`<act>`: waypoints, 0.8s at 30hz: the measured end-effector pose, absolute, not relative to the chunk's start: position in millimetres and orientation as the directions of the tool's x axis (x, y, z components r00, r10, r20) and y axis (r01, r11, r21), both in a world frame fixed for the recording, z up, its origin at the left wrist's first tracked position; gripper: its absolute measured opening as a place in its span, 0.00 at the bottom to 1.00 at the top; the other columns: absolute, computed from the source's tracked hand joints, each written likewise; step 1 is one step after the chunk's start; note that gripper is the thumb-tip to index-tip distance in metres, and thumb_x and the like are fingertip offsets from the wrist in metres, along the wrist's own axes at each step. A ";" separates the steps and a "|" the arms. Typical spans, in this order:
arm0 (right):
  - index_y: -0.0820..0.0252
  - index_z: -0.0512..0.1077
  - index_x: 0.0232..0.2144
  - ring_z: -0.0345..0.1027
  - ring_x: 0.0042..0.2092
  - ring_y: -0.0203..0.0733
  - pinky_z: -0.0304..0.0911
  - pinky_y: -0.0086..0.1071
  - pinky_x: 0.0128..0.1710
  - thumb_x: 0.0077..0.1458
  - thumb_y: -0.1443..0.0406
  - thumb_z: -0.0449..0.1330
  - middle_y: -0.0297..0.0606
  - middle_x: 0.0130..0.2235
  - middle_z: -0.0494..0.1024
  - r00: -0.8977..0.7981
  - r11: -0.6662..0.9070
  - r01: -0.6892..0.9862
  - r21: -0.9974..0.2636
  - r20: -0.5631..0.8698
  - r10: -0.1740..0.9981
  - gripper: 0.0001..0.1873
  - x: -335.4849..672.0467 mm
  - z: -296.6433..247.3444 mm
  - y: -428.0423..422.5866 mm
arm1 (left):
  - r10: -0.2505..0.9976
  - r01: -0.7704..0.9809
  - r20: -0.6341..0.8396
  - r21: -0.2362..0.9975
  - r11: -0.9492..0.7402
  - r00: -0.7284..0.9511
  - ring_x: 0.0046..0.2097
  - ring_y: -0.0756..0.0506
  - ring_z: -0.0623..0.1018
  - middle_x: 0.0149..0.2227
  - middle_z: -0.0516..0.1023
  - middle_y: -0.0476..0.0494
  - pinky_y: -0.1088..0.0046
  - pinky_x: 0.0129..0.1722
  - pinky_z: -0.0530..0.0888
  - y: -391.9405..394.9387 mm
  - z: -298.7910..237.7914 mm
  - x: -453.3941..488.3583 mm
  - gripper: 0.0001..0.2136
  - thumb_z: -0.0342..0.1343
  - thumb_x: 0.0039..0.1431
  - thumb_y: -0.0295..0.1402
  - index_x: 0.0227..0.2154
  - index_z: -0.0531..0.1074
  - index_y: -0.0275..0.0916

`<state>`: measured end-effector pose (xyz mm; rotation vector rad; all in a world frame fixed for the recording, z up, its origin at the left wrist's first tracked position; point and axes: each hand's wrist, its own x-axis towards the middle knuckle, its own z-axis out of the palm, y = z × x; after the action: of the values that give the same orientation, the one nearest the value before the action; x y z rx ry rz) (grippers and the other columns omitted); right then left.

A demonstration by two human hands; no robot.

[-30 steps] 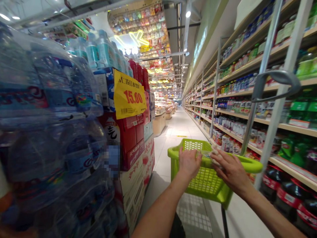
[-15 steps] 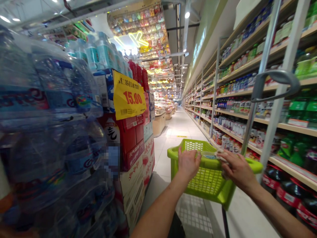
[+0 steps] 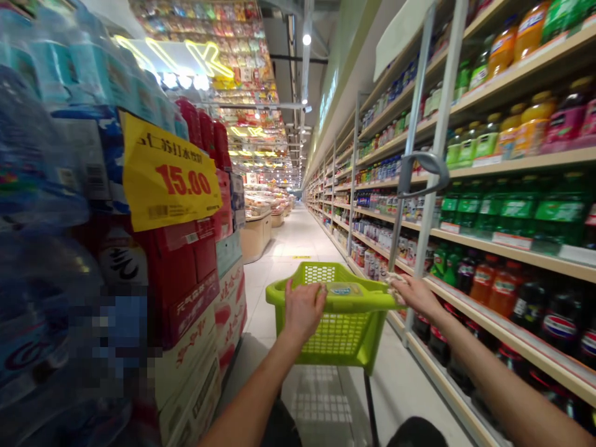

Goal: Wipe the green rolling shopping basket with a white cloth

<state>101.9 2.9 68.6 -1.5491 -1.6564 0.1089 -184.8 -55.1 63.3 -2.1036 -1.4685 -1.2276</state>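
Observation:
A lime-green plastic shopping basket cart [image 3: 335,335] rolls in front of me in a supermarket aisle. My left hand [image 3: 302,307] is closed over the left part of its near rim. My right hand [image 3: 412,293] grips the right end of the same rim, with something crumpled and pale under the fingers that I cannot make out. A small label sits on the rim between my hands.
Stacked packs of bottled water and red cartons [image 3: 186,273] with a yellow 15.00 price sign [image 3: 170,174] crowd the left. Shelves of drink bottles [image 3: 503,205] line the right, with a metal ladder rail [image 3: 431,167] close to the cart. The tiled aisle [image 3: 298,242] runs ahead.
The view has shifted right and forward along the aisle. The cart and both hands now sit further left in view, and my right hand has moved out to the rim's right end.

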 end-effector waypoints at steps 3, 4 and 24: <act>0.61 0.71 0.39 0.69 0.37 0.46 0.64 0.38 0.37 0.48 0.57 0.51 0.41 0.36 0.76 0.112 0.315 0.832 -0.456 0.696 0.710 0.19 77.4 56.6 -25.5 | 0.619 0.875 0.774 0.204 -0.439 0.131 0.37 0.46 0.74 0.36 0.78 0.48 0.54 0.54 0.53 -54.7 63.6 -188.2 0.12 0.42 0.60 0.37 0.37 0.71 0.42; 0.61 0.70 0.40 0.68 0.40 0.47 0.63 0.39 0.39 0.48 0.58 0.52 0.43 0.39 0.75 0.082 0.351 0.843 -0.407 0.743 0.664 0.19 63.1 54.6 -34.4 | 0.620 0.875 0.772 0.198 -0.442 0.138 0.38 0.46 0.74 0.36 0.78 0.48 0.54 0.54 0.53 -54.9 63.9 -188.7 0.12 0.42 0.60 0.37 0.37 0.70 0.43; 0.56 0.68 0.41 0.65 0.47 0.42 0.61 0.38 0.48 0.50 0.70 0.49 0.39 0.43 0.73 -0.108 0.751 0.608 -0.258 0.911 0.399 0.16 -25.1 54.1 -50.4 | 0.621 0.873 0.769 0.191 -0.450 0.152 0.38 0.46 0.74 0.38 0.78 0.50 0.54 0.55 0.53 -53.1 62.7 -182.7 0.12 0.42 0.60 0.37 0.38 0.70 0.43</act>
<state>-25.1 -50.4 54.1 -0.7984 -1.7306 -0.2125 -182.7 -53.1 62.7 -2.1342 -1.4411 -1.1899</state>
